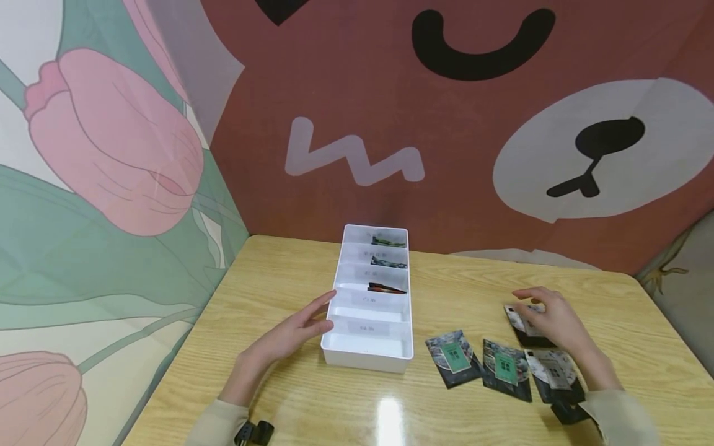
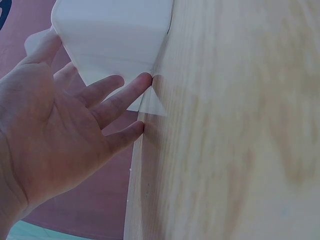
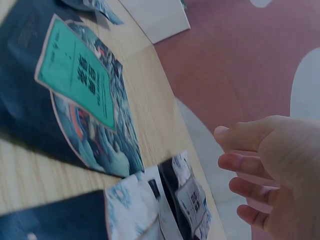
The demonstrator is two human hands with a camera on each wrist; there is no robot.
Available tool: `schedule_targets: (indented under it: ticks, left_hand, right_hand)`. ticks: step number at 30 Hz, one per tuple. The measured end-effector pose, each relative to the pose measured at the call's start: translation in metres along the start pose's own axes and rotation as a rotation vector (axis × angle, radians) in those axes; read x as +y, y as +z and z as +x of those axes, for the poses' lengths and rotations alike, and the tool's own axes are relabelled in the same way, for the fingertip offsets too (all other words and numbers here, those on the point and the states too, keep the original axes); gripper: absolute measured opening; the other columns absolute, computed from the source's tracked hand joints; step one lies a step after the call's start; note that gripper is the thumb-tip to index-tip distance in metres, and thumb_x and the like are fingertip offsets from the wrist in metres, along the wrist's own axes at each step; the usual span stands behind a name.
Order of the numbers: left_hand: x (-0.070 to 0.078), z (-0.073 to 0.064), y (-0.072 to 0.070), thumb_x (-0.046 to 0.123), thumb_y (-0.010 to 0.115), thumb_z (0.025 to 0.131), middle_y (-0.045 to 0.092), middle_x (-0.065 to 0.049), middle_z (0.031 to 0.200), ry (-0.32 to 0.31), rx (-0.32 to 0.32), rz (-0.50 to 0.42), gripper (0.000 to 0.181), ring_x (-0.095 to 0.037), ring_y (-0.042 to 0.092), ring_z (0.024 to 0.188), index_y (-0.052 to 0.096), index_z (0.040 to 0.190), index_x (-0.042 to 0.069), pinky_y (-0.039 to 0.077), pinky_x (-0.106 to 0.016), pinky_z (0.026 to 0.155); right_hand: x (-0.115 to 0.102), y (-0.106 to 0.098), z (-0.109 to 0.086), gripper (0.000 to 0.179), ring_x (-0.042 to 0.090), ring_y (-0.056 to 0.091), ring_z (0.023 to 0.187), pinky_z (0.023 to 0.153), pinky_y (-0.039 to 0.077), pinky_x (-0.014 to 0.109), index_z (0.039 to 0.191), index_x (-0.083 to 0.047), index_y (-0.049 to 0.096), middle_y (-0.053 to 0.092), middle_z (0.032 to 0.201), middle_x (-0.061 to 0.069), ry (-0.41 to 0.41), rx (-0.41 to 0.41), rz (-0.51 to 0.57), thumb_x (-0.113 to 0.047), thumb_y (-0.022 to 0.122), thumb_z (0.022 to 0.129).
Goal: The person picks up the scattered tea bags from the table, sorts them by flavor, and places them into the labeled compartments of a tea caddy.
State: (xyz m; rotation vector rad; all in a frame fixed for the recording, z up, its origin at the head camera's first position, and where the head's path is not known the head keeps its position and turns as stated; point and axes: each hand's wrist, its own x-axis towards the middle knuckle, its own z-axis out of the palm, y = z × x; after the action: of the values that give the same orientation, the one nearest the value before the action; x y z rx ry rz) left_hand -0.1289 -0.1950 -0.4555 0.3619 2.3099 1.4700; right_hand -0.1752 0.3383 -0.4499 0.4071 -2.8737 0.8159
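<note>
A white divided box [image 1: 367, 362] stands on the table, with labelled compartments in a row. My left hand [image 1: 290, 334] is at its left side, fingers and thumb extended, fingertips right at the wall. In the left wrist view the spread fingers of the left hand [image 2: 65, 120] show beside the white box wall [image 2: 110, 40]. Over the far dark packet with a pale label [image 1: 519, 325] hovers my right hand [image 1: 560, 322], its fingers loosely bent. The right wrist view shows nothing between the fingers of that hand [image 3: 270, 175].
Two packets with green labels, one on the left [image 1: 454, 358] and one beside it [image 1: 506, 370], lie right of the box. A grey-labelled packet [image 1: 555, 375] and another dark packet [image 1: 569, 413] lie near my right forearm. The box's three far compartments hold one packet each.
</note>
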Motion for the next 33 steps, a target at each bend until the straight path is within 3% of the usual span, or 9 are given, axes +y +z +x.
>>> schedule_targets:
  ticks: [10,15,21,33]
  left_hand:
    - [0.0,0.0,0.0,0.05,0.057,0.098,0.023,0.008,0.164,0.004,0.0,0.003,0.063,-0.027,0.027,0.15,0.024,0.152,0.051,0.029,-0.054,0.118]
    - [0.0,-0.001,0.0,0.05,0.057,0.098,0.024,0.008,0.163,0.002,0.001,0.011,0.063,-0.027,0.028,0.15,0.024,0.151,0.052,0.03,-0.054,0.118]
    - [0.001,0.0,0.0,0.05,0.057,0.098,0.023,0.008,0.163,0.0,-0.001,0.0,0.063,-0.028,0.028,0.15,0.024,0.151,0.053,0.03,-0.055,0.118]
    - [0.002,-0.001,0.0,0.05,0.057,0.098,0.023,0.008,0.164,-0.006,-0.004,-0.002,0.063,-0.028,0.027,0.15,0.024,0.151,0.053,0.029,-0.055,0.118]
  right_hand:
    - [0.014,-0.008,0.002,0.054,0.048,0.053,0.108,0.074,0.053,0.053,0.136,0.004,0.055,0.05,0.132,0.031,0.122,-0.107,-0.013,-0.034,0.065,0.097]
    - [0.021,-0.009,0.003,0.058,0.048,0.056,0.104,0.076,0.054,0.055,0.136,0.006,0.054,0.05,0.132,0.033,0.106,-0.141,-0.015,-0.034,0.067,0.096]
    - [0.03,-0.01,0.006,0.059,0.036,0.054,0.097,0.075,0.047,0.051,0.135,0.005,0.056,0.052,0.128,0.03,0.071,-0.159,-0.06,-0.036,0.068,0.095]
    - [0.036,-0.01,0.006,0.062,0.042,0.057,0.1,0.077,0.048,0.057,0.135,0.006,0.055,0.051,0.13,0.033,0.074,-0.198,-0.067,-0.039,0.067,0.095]
